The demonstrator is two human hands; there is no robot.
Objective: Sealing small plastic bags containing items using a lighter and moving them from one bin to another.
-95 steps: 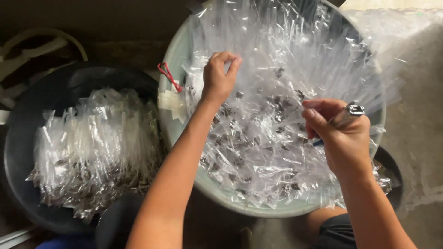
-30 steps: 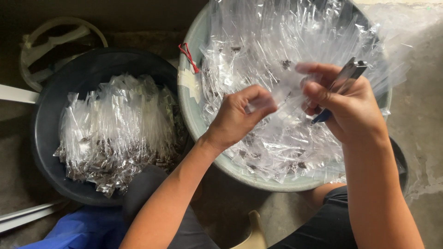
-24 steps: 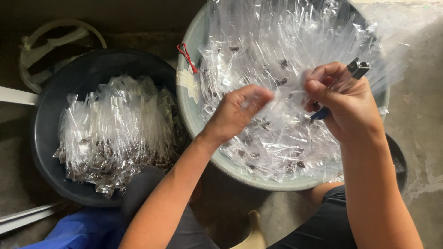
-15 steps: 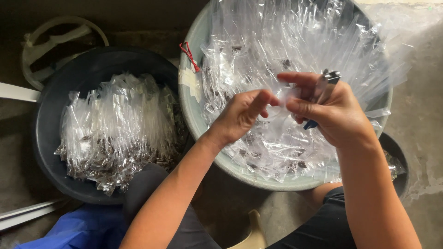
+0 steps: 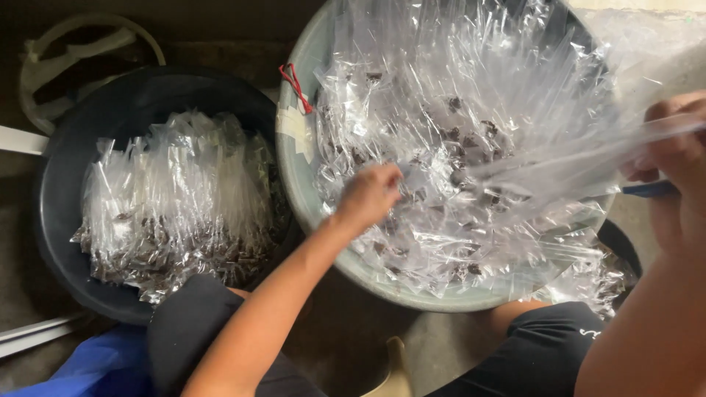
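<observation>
My left hand (image 5: 371,195) is low over the big grey-green basin (image 5: 293,158), fingers pinched on the filled end of a long clear plastic bag (image 5: 559,154). The bag stretches to the right, up to my right hand (image 5: 673,151) at the frame's edge. My right hand grips the bag's open end. It also holds a thin blue-handled tool (image 5: 647,189), whose tip is hidden. The basin is heaped with several clear bags (image 5: 456,95) holding small dark pieces.
A black basin (image 5: 55,220) on the left holds a pile of filled clear bags (image 5: 176,213). A red band (image 5: 296,87) and a strip of tape hang on the grey basin's rim. My knees in black shorts (image 5: 184,323) are below, and blue cloth (image 5: 103,364) lies bottom left.
My hands were close together over the grey basin. Now my right hand has pulled far to the right, drawing the bag out long, and my left hand has dropped lower.
</observation>
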